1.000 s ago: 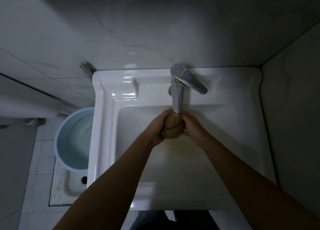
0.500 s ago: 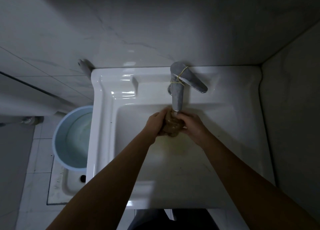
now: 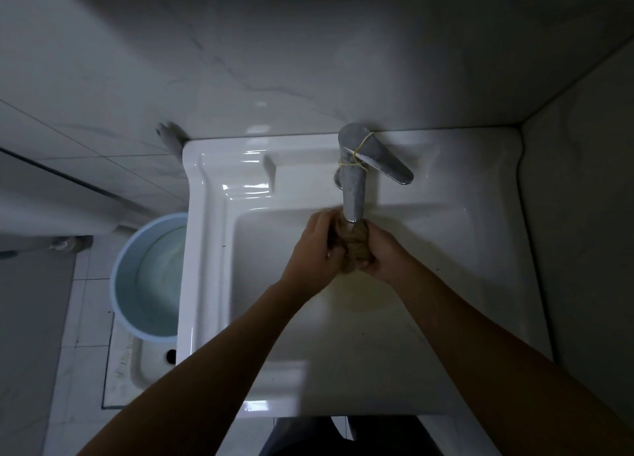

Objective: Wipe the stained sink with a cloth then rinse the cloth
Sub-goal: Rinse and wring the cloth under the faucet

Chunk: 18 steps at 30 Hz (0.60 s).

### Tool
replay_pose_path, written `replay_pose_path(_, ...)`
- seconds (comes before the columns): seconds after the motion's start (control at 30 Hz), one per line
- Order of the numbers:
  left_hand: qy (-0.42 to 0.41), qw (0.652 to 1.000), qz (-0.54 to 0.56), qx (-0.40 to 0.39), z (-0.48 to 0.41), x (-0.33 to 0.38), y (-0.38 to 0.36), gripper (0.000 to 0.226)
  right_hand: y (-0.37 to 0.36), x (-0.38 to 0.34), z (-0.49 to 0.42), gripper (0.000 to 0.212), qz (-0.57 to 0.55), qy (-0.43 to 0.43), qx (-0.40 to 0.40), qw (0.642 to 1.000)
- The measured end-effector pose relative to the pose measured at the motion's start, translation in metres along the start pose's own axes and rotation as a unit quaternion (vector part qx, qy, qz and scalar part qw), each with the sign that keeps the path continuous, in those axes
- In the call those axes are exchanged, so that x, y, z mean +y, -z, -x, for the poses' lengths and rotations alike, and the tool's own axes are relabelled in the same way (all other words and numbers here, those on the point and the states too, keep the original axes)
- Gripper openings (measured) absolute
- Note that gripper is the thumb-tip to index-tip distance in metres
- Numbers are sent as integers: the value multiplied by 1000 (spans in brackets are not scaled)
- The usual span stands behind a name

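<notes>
The wiping looks done and the rinse is the step in hand. Both hands are together directly under the spout of the chrome faucet [image 3: 353, 194], inside the basin of the white sink [image 3: 209, 277] near its back wall. The brown cloth [image 3: 354, 248] is bunched into a tight wad between them, and its top touches or nearly touches the spout's mouth. The left hand [image 3: 317, 251] curls its fingers round the wad's left side and the right hand [image 3: 386, 254] wraps the right side, so both grips are closed on the cloth, as for squeezing or rubbing it. A stream of water cannot be made out in the dim light. The lever handle [image 3: 389, 163] is swung to the right, with a yellow rubber band [image 3: 356, 155] looped round the faucet body. On the basin floor just below the hands lies a yellowish patch [image 3: 363, 296], either dirty run-off from the cloth or leftover stain. Judging by this, the next move calls for working and wringing the cloth under the spout until the run-off is clear, with the wad kept over the basin so nothing drips on the rim, then a flush of that patch toward the drain. A light blue bucket [image 3: 147, 277] holding water stands on the floor beside the sink's left edge.
</notes>
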<state>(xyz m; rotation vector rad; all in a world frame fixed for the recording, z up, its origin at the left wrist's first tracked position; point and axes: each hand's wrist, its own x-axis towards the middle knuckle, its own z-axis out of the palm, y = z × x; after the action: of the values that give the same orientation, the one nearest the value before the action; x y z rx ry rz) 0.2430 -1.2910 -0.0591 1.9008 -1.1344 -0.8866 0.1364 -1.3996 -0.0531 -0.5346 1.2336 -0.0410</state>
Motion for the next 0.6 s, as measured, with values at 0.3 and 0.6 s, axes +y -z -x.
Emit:
replay_pose_path(0.3,-7,955,-274,-117,-13,4,2,50,-15,-10,-1,33,362,89,140,917)
replay_pose_path(0.6,156,941,-128,-273,-39,15,18,7,-11,7,3,42,462,262,195,825)
